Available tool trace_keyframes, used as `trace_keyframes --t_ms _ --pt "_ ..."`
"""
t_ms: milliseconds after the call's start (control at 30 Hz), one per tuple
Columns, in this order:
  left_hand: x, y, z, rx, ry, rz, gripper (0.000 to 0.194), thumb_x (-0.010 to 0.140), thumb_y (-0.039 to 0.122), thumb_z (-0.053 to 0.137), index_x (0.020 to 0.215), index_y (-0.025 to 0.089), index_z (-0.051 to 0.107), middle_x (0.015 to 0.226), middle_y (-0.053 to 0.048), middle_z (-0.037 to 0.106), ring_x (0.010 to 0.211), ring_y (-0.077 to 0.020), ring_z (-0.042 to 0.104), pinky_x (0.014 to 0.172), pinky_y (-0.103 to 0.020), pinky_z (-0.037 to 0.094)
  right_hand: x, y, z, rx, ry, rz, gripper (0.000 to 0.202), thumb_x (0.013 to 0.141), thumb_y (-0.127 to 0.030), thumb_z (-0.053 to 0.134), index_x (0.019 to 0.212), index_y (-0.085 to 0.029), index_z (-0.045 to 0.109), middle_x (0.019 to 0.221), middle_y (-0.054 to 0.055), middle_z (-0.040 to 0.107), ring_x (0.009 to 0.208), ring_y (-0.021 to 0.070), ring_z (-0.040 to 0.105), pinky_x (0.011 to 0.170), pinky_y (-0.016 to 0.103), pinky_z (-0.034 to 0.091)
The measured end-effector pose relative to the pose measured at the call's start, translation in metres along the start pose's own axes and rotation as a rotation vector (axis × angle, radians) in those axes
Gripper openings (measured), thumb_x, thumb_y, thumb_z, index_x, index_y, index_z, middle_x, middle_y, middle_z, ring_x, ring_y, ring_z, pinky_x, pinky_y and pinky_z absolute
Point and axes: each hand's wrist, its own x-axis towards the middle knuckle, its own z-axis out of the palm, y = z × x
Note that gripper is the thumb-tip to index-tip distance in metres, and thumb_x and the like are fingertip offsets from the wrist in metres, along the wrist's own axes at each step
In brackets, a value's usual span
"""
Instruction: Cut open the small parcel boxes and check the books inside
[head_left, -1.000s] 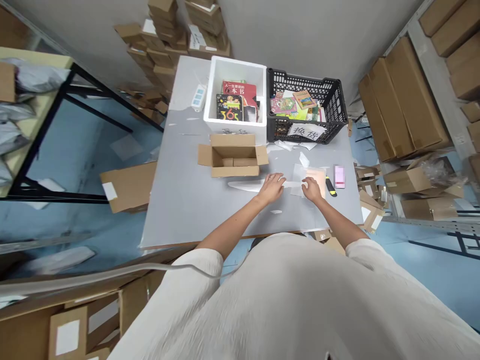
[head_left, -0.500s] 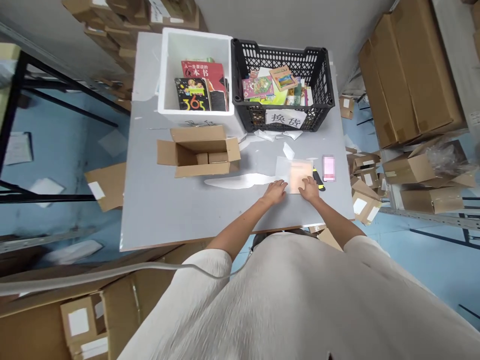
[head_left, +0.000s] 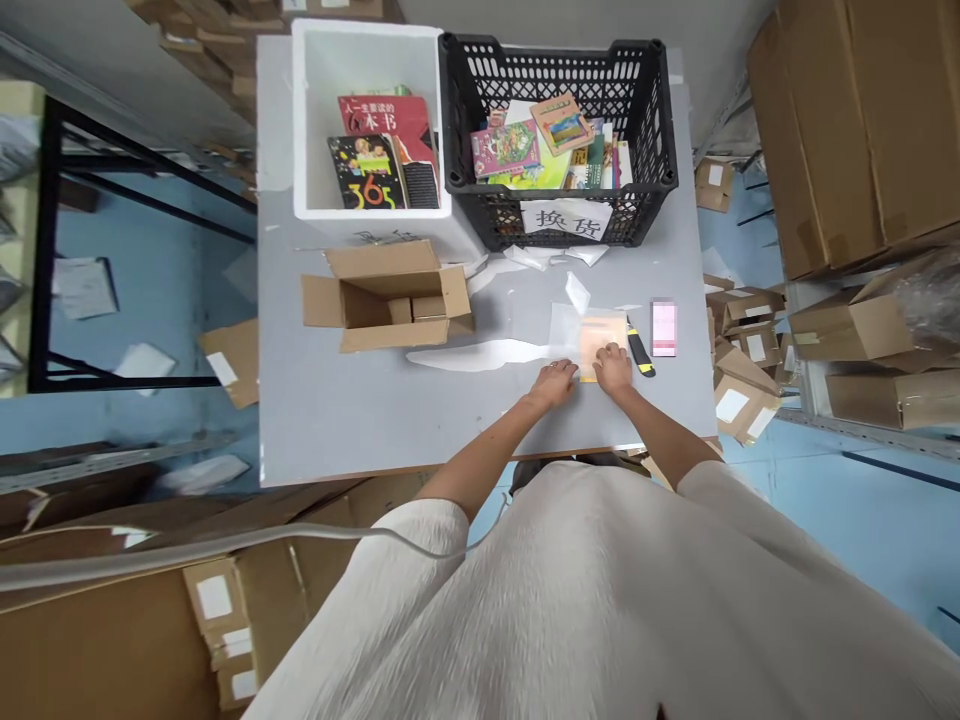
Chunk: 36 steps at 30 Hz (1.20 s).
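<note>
Fingers (head_left: pixel 602 353) on orange packet (head_left: pixel 604 328), crate (head_left: pixel 495 217) marked 换货

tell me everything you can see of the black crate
The black crate looks like plastic, with latticed walls and an open top. It stands upright toward the table's far side, right beside the white box. A white label with handwritten characters covers part of its near wall. Inside are colourful books, some overlapping. The left hand and right hand are away from it.
</note>
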Motion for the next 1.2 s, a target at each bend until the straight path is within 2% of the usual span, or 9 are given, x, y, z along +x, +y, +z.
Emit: trace_keyframes --t_ms 133,367,500,633,833,967,1100,1200 --pt "0.000 0.002 -0.002 0.004 0.034 -0.009 0.055 0.105 0.022 0.057 0.160 0.025 0.060 0.172 -0.015 0.056 0.153 -0.0342 0.059 0.126 -0.051 0.050 0.003 0.009 -0.008 0.076 0.041 0.022 0.030 0.113 -0.026 0.048 0.121 -0.021 0.076 0.136 0.017 0.069 0.124 0.0321 0.061 0.100 0.040 0.049" --pt "0.012 0.010 -0.011 0.018 0.014 0.000 0.051 0.106 0.021 0.052 0.156 0.022 0.062 0.168 -0.015 0.058 0.149 -0.0337 0.060 0.124 -0.050 0.051 -0.003 0.050 -0.030 0.276 0.219 0.140 0.033 0.111 -0.028 0.041 0.125 -0.022 0.071 0.121 0.014 0.077 0.111 0.0302 0.066 0.090 0.037 0.050" --pt "0.026 0.023 -0.006 0.022 0.018 0.025 0.052 0.104 0.019 0.054 0.155 0.023 0.063 0.166 -0.014 0.059 0.148 -0.0330 0.061 0.124 -0.049 0.050 -0.015 0.075 -0.038 0.327 0.224 0.207 0.035 0.108 -0.026 0.042 0.132 -0.023 0.067 0.117 0.012 0.078 0.103 0.0294 0.066 0.086 0.036 0.051" --pt "0.036 0.035 0.004 0.020 0.018 0.025 0.054 0.102 0.018 0.057 0.154 0.024 0.063 0.165 -0.015 0.059 0.150 -0.0353 0.058 0.126 -0.052 0.049 -0.025 0.089 -0.039 0.248 0.227 0.178 0.037 0.105 -0.018 0.040 0.126 -0.023 0.070 0.114 0.013 0.075 0.102 0.0301 0.065 0.089 0.037 0.049" --pt "0.047 0.046 0.013 0.051 0.056 0.046 0.051 0.105 0.022 0.054 0.156 0.019 0.059 0.174 -0.019 0.049 0.160 -0.0380 0.046 0.134 -0.056 0.039 -0.032 0.095 -0.035 0.098 0.154 0.153 0.040 0.104 -0.011 0.039 0.128 -0.020 0.070 0.126 0.015 0.073 0.115 0.0313 0.063 0.097 0.037 0.047" --pt "0.057 0.052 0.017 0.113 0.058 0.042 0.062 0.103 0.025 0.062 0.164 0.020 0.052 0.180 -0.021 0.042 0.165 -0.0392 0.040 0.139 -0.058 0.030 -0.036 0.092 -0.035 0.075 0.111 0.115 0.040 0.106 -0.013 0.042 0.132 -0.019 0.072 0.130 0.016 0.072 0.118 0.0320 0.062 0.101 0.039 0.047" --pt "0.062 0.053 0.024 0.176 0.064 0.031 0.076 0.099 0.024 0.067 0.171 0.025 0.044 0.182 -0.020 0.042 0.166 -0.0404 0.040 0.136 -0.061 0.033 -0.036 0.087 -0.033 0.055 0.074 0.039 0.045 0.108 -0.013 0.041 0.136 -0.021 0.075 0.137 0.016 0.071 0.125 0.0331 0.061 0.107 0.042 0.045" --pt "0.063 0.053 0.026 0.180 0.054 0.049 0.081 0.094 0.024 0.074 0.170 0.025 0.047 0.182 -0.022 0.041 0.167 -0.0434 0.038 0.135 -0.063 0.033 -0.034 0.082 -0.030 0.022 0.031 0.002 0.052 0.109 -0.011 0.039 0.146 -0.021 0.074 0.137 0.017 0.070 0.128 0.0334 0.060 0.109 0.043 0.044"
